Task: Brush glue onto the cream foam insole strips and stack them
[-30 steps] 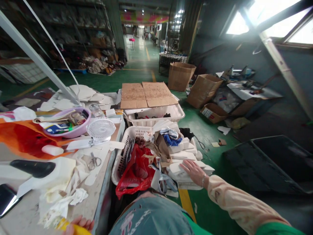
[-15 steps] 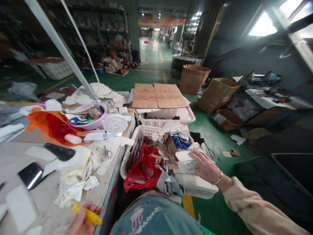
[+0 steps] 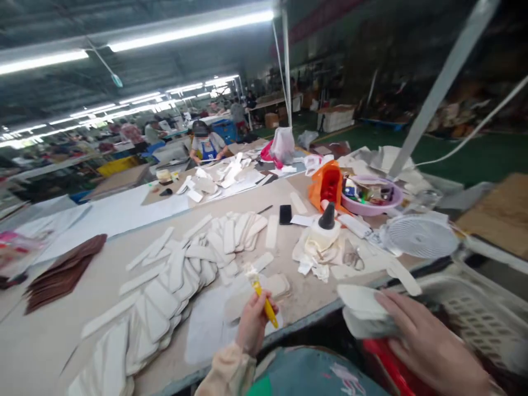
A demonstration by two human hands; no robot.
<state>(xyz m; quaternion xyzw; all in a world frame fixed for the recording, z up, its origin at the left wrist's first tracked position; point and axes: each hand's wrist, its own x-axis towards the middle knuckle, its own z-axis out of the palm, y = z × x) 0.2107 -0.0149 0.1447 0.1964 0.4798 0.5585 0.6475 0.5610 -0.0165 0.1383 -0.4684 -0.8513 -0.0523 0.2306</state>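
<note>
My left hand (image 3: pixel 251 323) is closed around the yellow handle of a brush (image 3: pixel 257 288) above the near edge of the table. Whitish residue coats the brush's bristles. Over the table's edge at the right, my right hand (image 3: pixel 433 338) grips a small stack of flat white rounded pieces (image 3: pixel 359 305), slightly blurred by motion. Many similar white strips (image 3: pixel 165 300) lie fanned in overlapping rows on the table to the left. Under the brush are a white sheet (image 3: pixel 208 319) and a few pale rounded pieces (image 3: pixel 277 286).
A white bottle with a black nozzle (image 3: pixel 327 217) stands among crumpled cloth, beside scissors (image 3: pixel 353 257). A purple basin (image 3: pixel 373 206), orange bag (image 3: pixel 322 184) and white fan (image 3: pixel 421 235) are farther right. Brown sheets (image 3: pixel 66 269) lie at left. A person (image 3: pixel 208 146) works across the table.
My view has swung left from the baskets to the table. My right hand has lifted white pieces from the basket toward the table; my left hand still holds the brush.
</note>
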